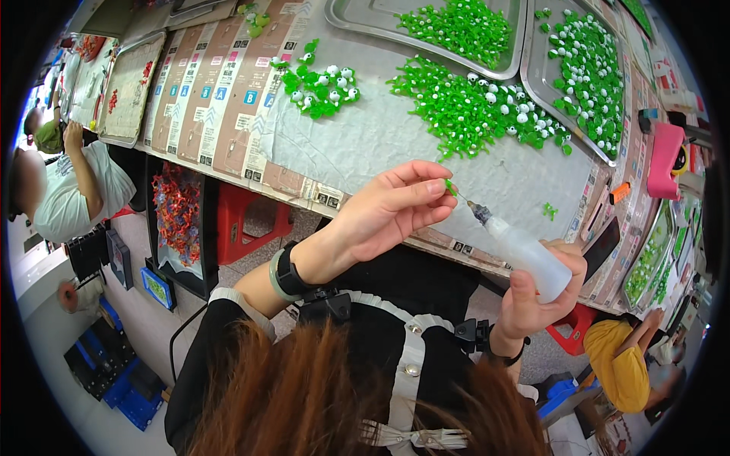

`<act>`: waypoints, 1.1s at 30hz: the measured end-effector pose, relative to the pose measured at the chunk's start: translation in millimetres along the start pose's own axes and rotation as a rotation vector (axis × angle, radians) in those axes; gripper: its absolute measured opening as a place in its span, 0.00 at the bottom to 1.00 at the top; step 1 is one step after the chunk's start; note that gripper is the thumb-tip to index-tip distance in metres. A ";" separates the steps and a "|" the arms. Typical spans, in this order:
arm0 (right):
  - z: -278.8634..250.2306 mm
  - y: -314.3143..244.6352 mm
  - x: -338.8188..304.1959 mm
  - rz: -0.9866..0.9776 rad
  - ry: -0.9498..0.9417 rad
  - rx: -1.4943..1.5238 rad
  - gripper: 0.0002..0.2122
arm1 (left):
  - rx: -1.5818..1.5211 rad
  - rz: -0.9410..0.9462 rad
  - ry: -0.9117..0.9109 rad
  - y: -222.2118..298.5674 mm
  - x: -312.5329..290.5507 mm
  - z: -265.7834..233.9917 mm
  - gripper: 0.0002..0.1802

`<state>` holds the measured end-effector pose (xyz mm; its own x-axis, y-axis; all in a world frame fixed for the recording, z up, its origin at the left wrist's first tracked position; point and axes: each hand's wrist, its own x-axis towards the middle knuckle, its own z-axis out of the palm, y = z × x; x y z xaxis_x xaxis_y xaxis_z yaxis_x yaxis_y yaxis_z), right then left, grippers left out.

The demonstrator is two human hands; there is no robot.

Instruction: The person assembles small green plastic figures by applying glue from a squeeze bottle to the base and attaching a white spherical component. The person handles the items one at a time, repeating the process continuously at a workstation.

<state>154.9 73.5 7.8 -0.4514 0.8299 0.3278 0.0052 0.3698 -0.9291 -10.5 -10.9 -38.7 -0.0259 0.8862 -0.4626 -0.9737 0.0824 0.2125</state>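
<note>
Between the thumb and index finger of my left hand is a small green plastic piece, its other fingers loosely curled. My right hand grips a translucent white squeeze bottle, tilted so that its thin needle tip points at the green piece. The needle reaches the piece or nearly so; I cannot tell if they touch. Beyond my hands, a heap of green pieces lies on the grey sheet beside green pieces with white eyeball-like balls. A similar cluster sits farther left. One loose green piece lies near the bottle.
Metal trays of green pieces and eyeball pieces stand at the back. To the right are an orange marker, a dark phone-like slab and a pink tape dispenser. Co-workers sit left and right.
</note>
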 end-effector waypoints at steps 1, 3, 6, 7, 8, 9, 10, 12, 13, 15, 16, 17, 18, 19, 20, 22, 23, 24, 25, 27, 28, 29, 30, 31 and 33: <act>-0.1 -0.1 -0.2 0.002 -0.005 -0.009 0.19 | 0.001 -0.001 0.001 0.1 -0.2 0.1 0.08; -0.3 0.1 -0.1 0.005 -0.013 -0.025 0.19 | -0.003 -0.002 -0.001 0.5 0.1 0.1 0.08; -1.6 1.3 -1.0 0.012 -0.032 -0.066 0.19 | -0.015 -0.001 -0.005 0.7 -0.1 0.1 0.08; -1.5 1.1 -1.1 0.012 -0.030 -0.066 0.19 | -0.015 -0.001 -0.003 0.6 -0.5 0.3 0.08; -1.4 1.1 -1.1 0.012 -0.028 -0.065 0.19 | -0.016 0.000 -0.001 0.4 -0.6 0.2 0.08; -1.2 1.0 -1.1 0.012 -0.025 -0.065 0.19 | -0.017 -0.001 0.000 0.4 -0.6 0.2 0.08; -0.5 0.4 -1.0 0.018 -0.015 -0.041 0.19 | -0.018 -0.002 0.000 0.3 -0.7 0.1 0.08; 1.7 -1.3 -0.7 0.031 0.009 0.004 0.19 | -0.019 -0.008 0.000 0.2 -0.5 -0.1 0.08; 2.2 -0.9 -0.6 0.026 0.007 -0.004 0.19 | -0.019 -0.010 0.001 0.2 -0.4 -0.3 0.08; 3.5 0.8 -0.9 0.014 0.003 -0.019 0.19 | -0.021 -0.014 -0.001 0.3 -0.8 -1.0 0.08; 3.9 1.3 -1.1 0.015 -0.006 -0.034 0.19 | -0.023 -0.017 -0.004 0.6 -0.9 -0.8 0.08; 4.2 0.8 -0.6 0.017 -0.016 -0.051 0.19 | -0.026 -0.019 -0.006 0.9 -1.2 -0.3 0.08; 4.4 0.5 -0.2 0.019 -0.025 -0.067 0.19 | -0.026 -0.023 -0.003 1.0 -1.4 0.0 0.08; 3.8 0.8 0.1 0.020 -0.028 -0.055 0.18 | -0.026 -0.026 -0.001 0.8 -1.4 0.1 0.09; 0.9 1.6 0.3 0.017 -0.030 -0.049 0.18 | -0.028 -0.031 -0.004 -0.8 0.0 0.6 0.09; -1.0 3.5 1.2 0.080 0.105 0.071 0.18 | -0.015 -0.014 0.019 0.5 -0.2 -1.2 0.09; -1.7 4.2 4.8 0.138 0.240 0.172 0.18 | -0.018 -0.012 0.019 0.1 1.1 -1.5 0.09; -3.2 5.9 9.3 0.195 0.375 0.273 0.18 | -0.009 0.000 0.019 0.8 1.2 -2.6 0.09; -14.7 12.7 17.5 0.213 0.348 0.304 0.15 | 0.000 0.013 0.020 1.7 0.5 -4.0 0.09; -36.4 39.6 34.9 0.223 0.395 0.154 0.14 | 0.010 0.013 0.029 1.8 2.6 -5.2 0.08; -46.8 55.8 42.9 0.213 0.384 0.053 0.15 | 0.011 0.017 0.028 1.6 3.4 -6.4 0.08; -57.3 73.8 49.5 0.204 0.376 -0.045 0.15 | 0.015 0.021 0.029 1.2 4.6 -8.1 0.08; -67.0 86.5 56.0 0.196 0.371 -0.149 0.16 | 0.018 0.019 0.027 1.4 5.5 -6.9 0.08; -72.9 97.8 61.9 0.210 0.361 -0.086 0.17 | 0.026 0.017 0.027 1.2 5.9 -6.0 0.08; -80.2 111.5 67.9 0.318 0.328 -0.344 0.20 | 0.040 0.024 0.034 2.2 5.9 -4.6 0.07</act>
<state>196.4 204.6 -59.8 -0.0800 0.9885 0.1286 0.4105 0.1502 -0.8994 -13.8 -7.5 -45.0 -0.0578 0.8722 -0.4858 -0.9629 0.0798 0.2580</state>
